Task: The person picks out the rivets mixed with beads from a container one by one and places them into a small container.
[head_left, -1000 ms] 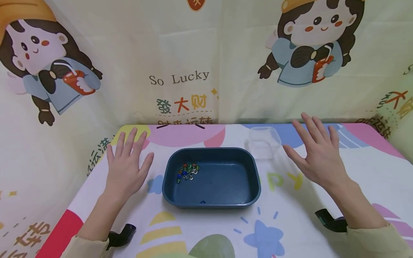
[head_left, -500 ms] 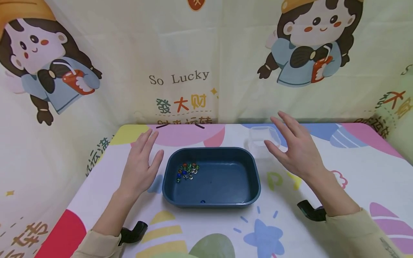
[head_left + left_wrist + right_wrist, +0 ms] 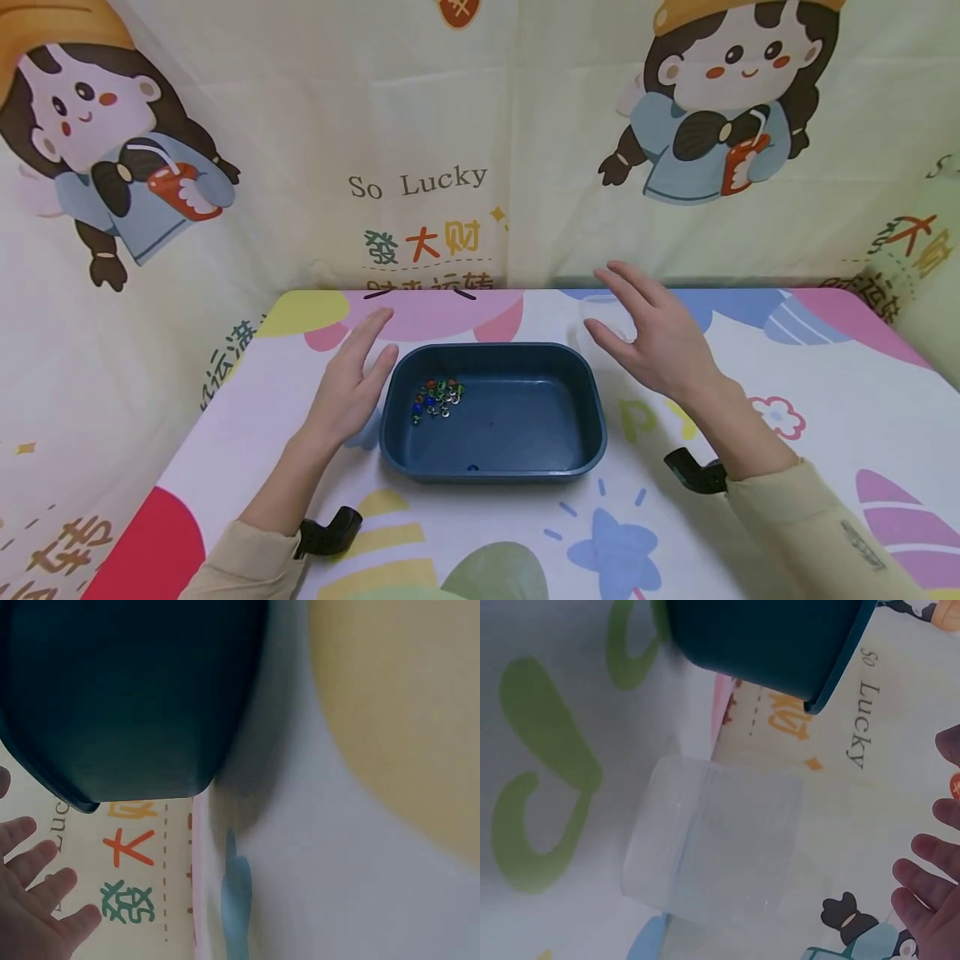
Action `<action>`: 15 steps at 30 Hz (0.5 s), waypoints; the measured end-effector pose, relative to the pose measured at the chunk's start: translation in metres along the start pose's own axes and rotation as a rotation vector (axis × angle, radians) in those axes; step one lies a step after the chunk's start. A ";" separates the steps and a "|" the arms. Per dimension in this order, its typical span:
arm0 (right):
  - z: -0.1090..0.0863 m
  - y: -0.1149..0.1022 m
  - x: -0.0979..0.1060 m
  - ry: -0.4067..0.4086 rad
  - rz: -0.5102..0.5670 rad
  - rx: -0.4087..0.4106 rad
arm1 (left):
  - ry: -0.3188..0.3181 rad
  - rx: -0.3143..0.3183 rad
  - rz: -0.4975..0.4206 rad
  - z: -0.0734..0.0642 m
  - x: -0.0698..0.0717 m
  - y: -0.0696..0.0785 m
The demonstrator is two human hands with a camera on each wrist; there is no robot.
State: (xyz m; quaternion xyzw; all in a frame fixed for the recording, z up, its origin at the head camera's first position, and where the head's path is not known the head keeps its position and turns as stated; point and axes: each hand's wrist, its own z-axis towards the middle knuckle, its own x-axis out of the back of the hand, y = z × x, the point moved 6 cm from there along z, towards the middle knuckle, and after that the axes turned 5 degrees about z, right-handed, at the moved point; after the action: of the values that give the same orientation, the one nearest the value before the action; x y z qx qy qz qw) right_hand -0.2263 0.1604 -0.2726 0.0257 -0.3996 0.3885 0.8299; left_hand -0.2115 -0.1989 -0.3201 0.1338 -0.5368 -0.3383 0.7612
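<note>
A dark blue rectangular tub (image 3: 517, 433) stands in the middle of the table. Small glass marbles (image 3: 429, 402) and shiny bits lie in a cluster at its left inside, and one blue marble (image 3: 472, 468) sits by the near wall. My left hand (image 3: 348, 392), fingers straight, hovers just beside the tub's left rim, holding nothing. On the other side, my right hand (image 3: 663, 342) hovers with fingers extended near the tub's back right corner. It partly hides a clear plastic box (image 3: 720, 840), which shows fully in the right wrist view.
A patterned cloth (image 3: 540, 533) covers the table. Behind it hangs a printed curtain (image 3: 555, 125) close to the back edge. Black wrist cameras (image 3: 330, 532) jut inward from both wrists, low over the tabletop.
Both hands have moved inward: the left to the right, up beside the tub, the right to the left, over toward the clear box. The tub and marbles have stayed put.
</note>
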 end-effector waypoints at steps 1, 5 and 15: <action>0.002 -0.001 -0.001 -0.010 0.000 -0.004 | -0.003 0.001 -0.010 0.001 -0.001 -0.001; 0.009 -0.004 -0.005 -0.046 0.015 -0.025 | -0.026 0.011 -0.073 0.004 -0.005 -0.002; 0.023 -0.009 -0.015 -0.113 0.074 -0.072 | -0.080 0.069 -0.318 0.010 -0.020 -0.003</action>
State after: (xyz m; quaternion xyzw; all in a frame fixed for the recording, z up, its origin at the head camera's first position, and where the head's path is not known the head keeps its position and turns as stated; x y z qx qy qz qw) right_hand -0.2407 0.1373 -0.2651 0.0028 -0.4601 0.4021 0.7916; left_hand -0.2258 -0.1862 -0.3323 0.2293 -0.5500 -0.4411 0.6711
